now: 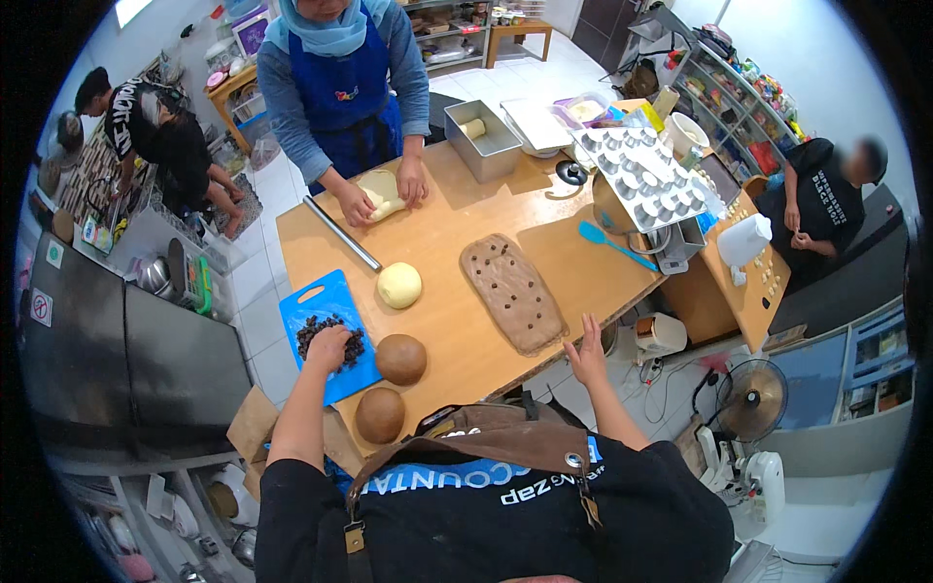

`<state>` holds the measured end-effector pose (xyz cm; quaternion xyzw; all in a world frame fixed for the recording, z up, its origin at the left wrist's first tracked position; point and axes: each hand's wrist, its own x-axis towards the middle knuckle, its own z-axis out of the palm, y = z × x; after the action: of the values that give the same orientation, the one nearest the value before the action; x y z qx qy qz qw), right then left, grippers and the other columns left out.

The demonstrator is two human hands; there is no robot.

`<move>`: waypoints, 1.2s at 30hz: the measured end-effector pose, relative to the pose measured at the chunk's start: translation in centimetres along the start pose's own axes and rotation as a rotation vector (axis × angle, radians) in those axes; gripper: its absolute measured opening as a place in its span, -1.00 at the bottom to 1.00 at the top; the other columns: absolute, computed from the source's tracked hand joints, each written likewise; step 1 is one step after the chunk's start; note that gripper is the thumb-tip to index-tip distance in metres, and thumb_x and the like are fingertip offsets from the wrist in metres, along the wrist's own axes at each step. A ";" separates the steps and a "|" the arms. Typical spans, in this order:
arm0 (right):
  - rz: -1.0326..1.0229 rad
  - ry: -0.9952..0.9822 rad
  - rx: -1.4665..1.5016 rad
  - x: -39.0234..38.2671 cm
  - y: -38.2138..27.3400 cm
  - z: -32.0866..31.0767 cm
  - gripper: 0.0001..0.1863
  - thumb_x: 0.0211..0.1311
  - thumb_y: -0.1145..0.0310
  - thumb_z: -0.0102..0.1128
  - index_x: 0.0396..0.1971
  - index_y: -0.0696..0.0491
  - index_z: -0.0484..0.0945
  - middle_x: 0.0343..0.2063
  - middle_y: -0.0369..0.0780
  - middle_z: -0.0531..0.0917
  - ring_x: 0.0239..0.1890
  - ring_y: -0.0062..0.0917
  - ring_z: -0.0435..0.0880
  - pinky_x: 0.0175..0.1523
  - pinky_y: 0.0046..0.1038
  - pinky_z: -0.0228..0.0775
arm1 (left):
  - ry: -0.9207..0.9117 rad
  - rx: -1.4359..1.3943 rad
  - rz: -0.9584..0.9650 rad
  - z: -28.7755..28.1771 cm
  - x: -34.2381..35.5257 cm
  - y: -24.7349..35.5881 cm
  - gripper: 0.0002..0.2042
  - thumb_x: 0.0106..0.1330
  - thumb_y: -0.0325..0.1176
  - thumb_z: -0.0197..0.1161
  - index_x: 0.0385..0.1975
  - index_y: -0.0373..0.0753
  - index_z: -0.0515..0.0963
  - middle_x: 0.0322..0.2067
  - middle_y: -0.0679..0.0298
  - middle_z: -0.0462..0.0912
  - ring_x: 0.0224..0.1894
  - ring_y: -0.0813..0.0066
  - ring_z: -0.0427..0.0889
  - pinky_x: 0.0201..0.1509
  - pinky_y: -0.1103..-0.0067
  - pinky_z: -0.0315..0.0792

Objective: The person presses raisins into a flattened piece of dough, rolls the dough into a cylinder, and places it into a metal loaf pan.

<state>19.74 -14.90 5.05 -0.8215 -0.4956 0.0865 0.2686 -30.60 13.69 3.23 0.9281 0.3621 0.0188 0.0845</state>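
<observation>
My left hand [328,348] is down on a pile of small dark chunks [352,342], its fingers curled into them and partly hidden. The chunks lie on a blue cutting board [340,387]. My right hand [586,354] is held with fingers spread and nothing in it, beside the near right corner of a flat brown dough sheet [513,291]. Dark chunks are scattered over that sheet. Two brown dough balls [401,360] sit right of the board, with a pale yellow dough ball [398,286] farther back.
Across the wooden table [437,194], a person in a blue apron handles pale dough [379,192]. A metal rolling pin [342,233] lies left of them. A loaf tin [483,141], blue spatula [616,245] and muffin tray [641,180] are on the right. Other people are at both sides.
</observation>
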 end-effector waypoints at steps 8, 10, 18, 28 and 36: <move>-0.058 -0.033 -0.003 0.3 -0.3 0.7 -0.20 0.19 0.12 0.16 0.35 -0.06 -0.04 0.35 -0.04 0.02 0.33 -0.07 0.13 0.31 -0.16 0.13 | -0.023 0.053 -0.073 -0.7 0.0 0.8 -0.88 0.12 -0.47 0.10 -0.34 -0.19 0.49 -0.30 0.18 0.46 -0.17 0.16 0.54 -0.14 0.32 0.50; -0.062 -0.028 0.010 0.0 -0.2 0.6 -0.21 0.20 0.12 0.17 0.34 -0.06 -0.02 0.35 -0.03 0.03 0.34 -0.08 0.13 0.31 -0.17 0.13 | -0.025 0.042 -0.084 -0.7 -0.1 0.8 -0.88 0.13 -0.47 0.09 -0.34 -0.20 0.48 -0.31 0.16 0.47 -0.17 0.15 0.54 -0.14 0.31 0.49; -0.041 -0.045 0.088 -0.7 -0.6 0.2 -0.26 0.19 0.24 0.19 0.31 -0.01 0.05 0.31 -0.01 0.09 0.34 -0.08 0.10 0.35 -0.22 0.05 | 0.140 -0.145 -0.159 -0.7 -0.7 1.0 -0.88 0.11 -0.49 0.16 -0.34 -0.25 0.46 -0.34 0.07 0.54 -0.18 0.04 0.53 -0.12 0.25 0.43; 0.351 -0.761 1.333 5.2 -13.9 4.9 -0.64 0.40 0.18 -0.07 -0.02 0.12 0.50 -0.12 -0.22 0.57 -0.12 -0.47 0.57 0.03 -0.44 0.41 | 0.291 -1.112 -0.405 -6.6 6.5 20.7 -0.85 0.26 -0.45 0.21 -0.19 -0.27 0.50 -0.29 0.28 0.60 -0.28 0.58 0.55 -0.19 0.61 0.44; 0.816 -1.118 1.659 8.8 -13.0 5.8 -0.58 0.45 0.09 -0.21 -0.05 0.09 0.50 -0.19 -0.26 0.60 -0.17 -0.53 0.55 -0.08 -0.48 0.44 | 0.284 -0.578 -0.002 -4.3 10.6 29.6 -0.69 0.16 -0.43 0.23 -0.08 -0.27 0.51 -0.17 0.09 0.60 -0.11 0.16 0.58 -0.03 0.38 0.46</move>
<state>11.75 -0.51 8.09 -0.3307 -0.0237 0.8409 0.4277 -3.44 0.05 12.22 0.8536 0.3507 0.2499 0.2932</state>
